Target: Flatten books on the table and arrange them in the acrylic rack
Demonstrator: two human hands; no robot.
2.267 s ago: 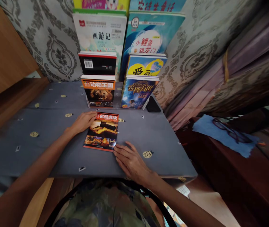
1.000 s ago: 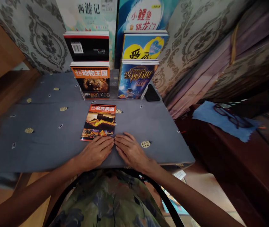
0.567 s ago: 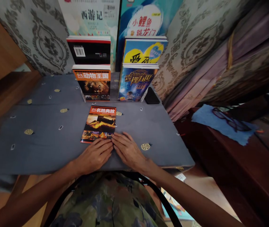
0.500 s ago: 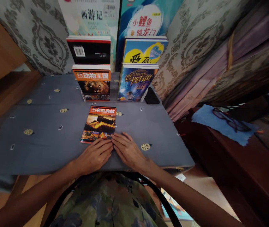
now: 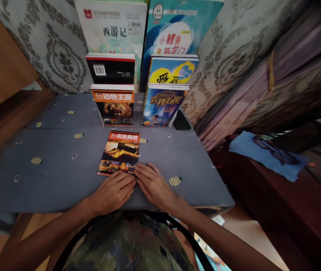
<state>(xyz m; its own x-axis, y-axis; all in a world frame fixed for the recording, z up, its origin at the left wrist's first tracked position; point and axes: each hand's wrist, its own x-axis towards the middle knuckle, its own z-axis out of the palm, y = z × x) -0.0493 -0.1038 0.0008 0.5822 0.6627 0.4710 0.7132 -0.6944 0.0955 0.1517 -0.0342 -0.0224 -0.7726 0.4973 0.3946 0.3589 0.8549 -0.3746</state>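
An orange-and-black book (image 5: 120,151) with a Great Wall cover lies flat on the grey tablecloth (image 5: 67,180). My left hand (image 5: 113,192) rests palm down at the book's near edge, fingers stretched out and holding nothing. Beside it my right hand (image 5: 155,187) lies palm down near the book's lower right corner, its fingers also extended. The fingertips of both hands meet or nearly meet. Behind the book, an orange lion-cover book (image 5: 115,109) and a blue book (image 5: 162,107) stand upright in the front of a clear rack.
Further back in the rack stand a black book (image 5: 118,73), a blue-and-yellow book (image 5: 174,67), a pale tall book (image 5: 115,22) and a teal tall book (image 5: 200,22). A black phone (image 5: 182,120) lies beside the rack. Glasses (image 5: 276,150) rest on a blue cloth (image 5: 242,145) at right.
The camera view has tilted up slightly, so everything appears lower in the picture. Both hands and the flat book keep their places on the table.
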